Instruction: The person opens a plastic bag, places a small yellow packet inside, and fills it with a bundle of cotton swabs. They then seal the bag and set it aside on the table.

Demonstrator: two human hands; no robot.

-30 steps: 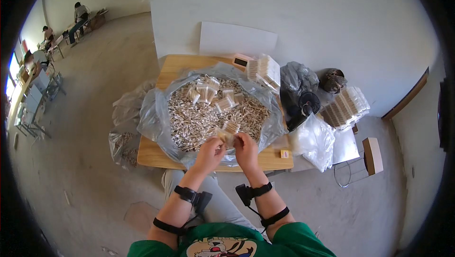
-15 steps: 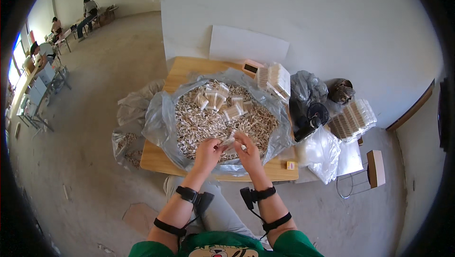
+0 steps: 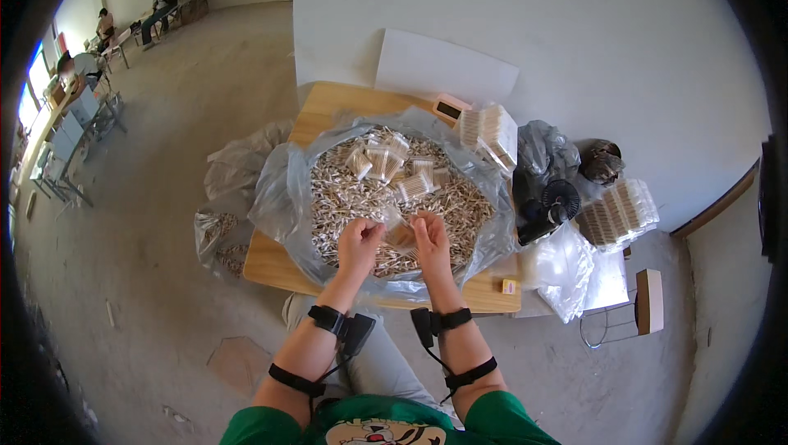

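Note:
Both hands are over the near part of a loose heap of cotton swabs point(image 3: 332, 199), which fills a large grey plastic bag point(image 3: 279, 194) opened out on a wooden table point(image 3: 316, 112). My left hand point(image 3: 359, 244) pinches one side of a small clear plastic bag point(image 3: 400, 233). On its other side my right hand point(image 3: 432, 241) has thumb and fingers closed on the film. Whether any swabs are inside this small bag cannot be made out. Several packed bundles of cotton swabs point(image 3: 384, 162) lie on top of the heap, beyond my hands.
Stacked swab packs point(image 3: 490, 135) and a pink-framed device point(image 3: 451, 108) stand at the far right corner. A small black fan point(image 3: 561, 199), clear bags point(image 3: 558, 268) and more packs point(image 3: 620, 211) are to the right. A yellow box point(image 3: 509, 286) sits near the edge. People work far left.
My hands have moved slightly apart, and the small clear bag now stretches between them. The whole view has shifted a little.

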